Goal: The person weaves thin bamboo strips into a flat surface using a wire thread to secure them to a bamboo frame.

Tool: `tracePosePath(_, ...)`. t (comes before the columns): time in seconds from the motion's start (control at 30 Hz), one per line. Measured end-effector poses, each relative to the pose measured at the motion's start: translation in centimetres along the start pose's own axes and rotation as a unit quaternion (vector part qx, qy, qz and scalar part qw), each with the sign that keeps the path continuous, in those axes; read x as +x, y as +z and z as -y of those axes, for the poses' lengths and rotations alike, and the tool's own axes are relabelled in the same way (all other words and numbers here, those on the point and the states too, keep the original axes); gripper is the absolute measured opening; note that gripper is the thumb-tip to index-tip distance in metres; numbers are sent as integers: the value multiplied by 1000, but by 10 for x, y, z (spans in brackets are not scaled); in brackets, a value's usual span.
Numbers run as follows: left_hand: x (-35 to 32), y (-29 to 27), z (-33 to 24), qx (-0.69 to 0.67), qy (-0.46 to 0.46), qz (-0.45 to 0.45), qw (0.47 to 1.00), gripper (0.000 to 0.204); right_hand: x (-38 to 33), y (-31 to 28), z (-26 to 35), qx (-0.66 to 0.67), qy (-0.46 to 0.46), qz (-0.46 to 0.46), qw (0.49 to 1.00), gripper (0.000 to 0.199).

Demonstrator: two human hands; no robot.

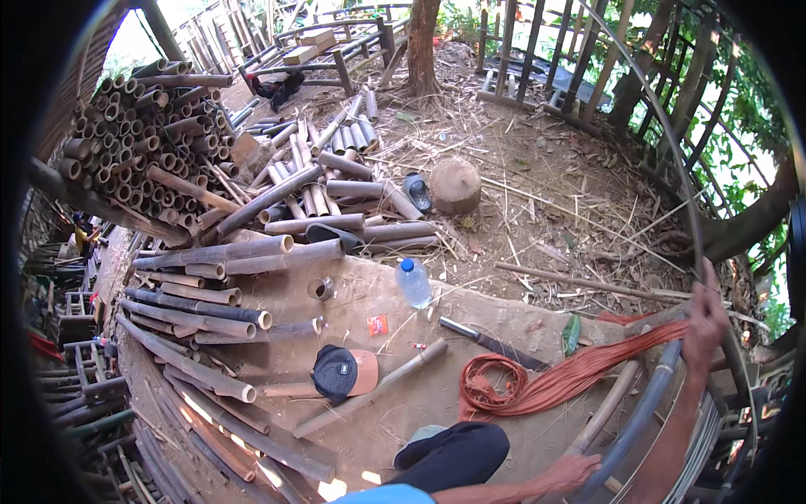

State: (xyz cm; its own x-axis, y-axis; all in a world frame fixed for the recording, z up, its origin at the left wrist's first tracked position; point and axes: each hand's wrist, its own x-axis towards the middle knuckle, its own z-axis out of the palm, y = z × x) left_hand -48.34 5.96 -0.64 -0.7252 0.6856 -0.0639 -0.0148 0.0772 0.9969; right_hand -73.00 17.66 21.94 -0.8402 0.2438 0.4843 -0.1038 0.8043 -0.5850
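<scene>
My right hand, raised at the right, is closed round a long thin bamboo strip that arcs up to the top edge. Low in the view, my left hand is curled closed beside a bamboo pole and a darker, bluish pole; what lies inside its fingers is hidden. Reddish-brown fibre strands stretch across the ground toward the poles, ending in a coil on the left. A long-bladed knife lies just behind the strands. My bent knee shows at the bottom.
A cap, a water bottle with a blue cap and bamboo lengths lie to the left. Farther back are a stump, sandals, stacked bamboo tubes, a rooster and a tree trunk. A fence borders the right.
</scene>
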Motion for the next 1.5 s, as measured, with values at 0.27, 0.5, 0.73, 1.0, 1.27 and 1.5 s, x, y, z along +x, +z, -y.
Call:
tracePosePath(0.27, 67, 71, 16, 105, 173, 152, 968, 28, -155, -204, -94, -124, 184, -52, 974, 35)
tracePosePath(0.5, 122, 100, 20, 194, 288, 261, 901, 15, -245, -303, -42, -269, 239, -137, 923, 29)
tracePosePath(0.73, 153, 145, 46, 269, 361, 243, 859, 9, -270, -413, -17, -400, 326, -191, 835, 30)
tracePosePath(1.0, 173, 131, 29, 324, 301, 250, 861, 11, -205, -459, -90, -518, 332, -148, 774, 26)
tracePosePath(1.27, 180, 132, 38, 284, 269, 181, 902, 17, -138, -466, -232, -481, 327, -101, 807, 22)
tracePosePath(1.5, 175, 137, 24, 305, 243, 210, 896, 17, -109, -475, -309, -528, 345, -52, 774, 18)
